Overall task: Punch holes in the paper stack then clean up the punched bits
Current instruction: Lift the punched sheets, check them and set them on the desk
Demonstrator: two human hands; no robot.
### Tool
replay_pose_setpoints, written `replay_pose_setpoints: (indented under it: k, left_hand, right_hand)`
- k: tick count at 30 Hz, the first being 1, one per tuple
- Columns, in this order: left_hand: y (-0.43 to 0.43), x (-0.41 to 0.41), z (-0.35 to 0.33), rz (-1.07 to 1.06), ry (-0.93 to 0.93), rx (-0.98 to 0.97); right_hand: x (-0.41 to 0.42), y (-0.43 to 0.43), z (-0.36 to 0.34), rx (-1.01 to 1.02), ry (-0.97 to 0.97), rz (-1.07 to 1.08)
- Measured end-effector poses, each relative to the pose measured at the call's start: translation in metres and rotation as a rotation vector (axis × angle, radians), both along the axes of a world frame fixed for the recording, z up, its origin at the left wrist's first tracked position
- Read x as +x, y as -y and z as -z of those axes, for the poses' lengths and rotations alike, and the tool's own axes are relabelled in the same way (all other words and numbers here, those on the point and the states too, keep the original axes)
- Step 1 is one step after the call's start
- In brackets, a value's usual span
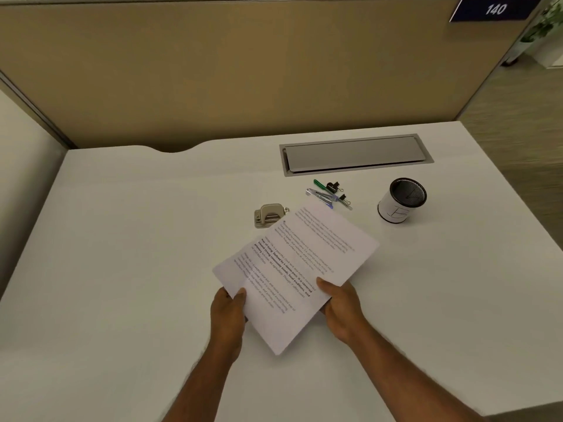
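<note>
A blue sign [495,9] above the partition reads "140"; the pen cup [401,200] shows a "B"; paper stack [297,269] text is mostly unreadable.

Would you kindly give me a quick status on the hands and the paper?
Left hand and right hand both gripping paper stack, raised over desk. Hole punch untouched just beyond. Nothing in the way.

Matt white table [128,239], smooth; printed paper stack [298,269], matt too; the hole punch [269,215] looks dull metal; black mesh pen cup [406,197]; brushed-metal cable hatch [355,153].
</note>
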State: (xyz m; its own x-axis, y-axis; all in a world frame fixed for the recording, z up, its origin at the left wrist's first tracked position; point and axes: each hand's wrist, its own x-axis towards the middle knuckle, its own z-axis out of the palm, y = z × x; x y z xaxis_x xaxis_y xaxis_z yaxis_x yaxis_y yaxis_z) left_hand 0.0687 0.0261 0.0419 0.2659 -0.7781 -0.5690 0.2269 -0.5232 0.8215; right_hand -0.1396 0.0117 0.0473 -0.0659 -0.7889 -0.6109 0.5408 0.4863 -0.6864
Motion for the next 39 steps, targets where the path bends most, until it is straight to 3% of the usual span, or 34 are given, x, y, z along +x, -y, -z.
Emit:
replay_pose_setpoints:
  k: [4,7,11,15,17,23,28,32,39]
  left_hand:
    - [0.002,0.025,-0.004,0.058,-0.034,-0.059]
    - [0.026,0.05,-0.012,0.069,0.172,-0.134]
    - [0.064,0.055,-0.034,0.309,0.364,-0.299]
    - [0.084,0.037,-0.05,0.442,0.29,-0.368]
    - [0.079,0.03,-0.051,0.393,0.227,-0.43]
    - [0.038,0.023,-0.044,0.216,0.281,-0.621]
    - [0.018,0.019,-0.035,0.143,0.312,-0.641]
    - [0.015,0.01,-0.039,0.107,0.331,-0.618]
    - [0.013,0.002,-0.063,0.091,0.45,-0.769]
  right_hand:
    - [-0.014,0.019,-0.014,-0.068,-0.124,-0.128]
    - [-0.022,0.031,-0.026,-0.125,-0.22,-0.222]
    - [-0.025,0.042,-0.041,-0.254,-0.386,-0.34]
    - [-0.021,0.045,-0.052,-0.324,-0.483,-0.427]
    - [-0.017,0.045,-0.057,-0.352,-0.503,-0.429]
    - [-0.007,0.038,-0.064,-0.465,-0.565,-0.344]
    - [-0.004,0.022,-0.058,-0.568,-0.633,-0.272]
    - [0.005,0.015,-0.05,-0.524,-0.646,-0.229]
    - [0.01,0.011,-0.062,-0.585,-0.675,-0.09]
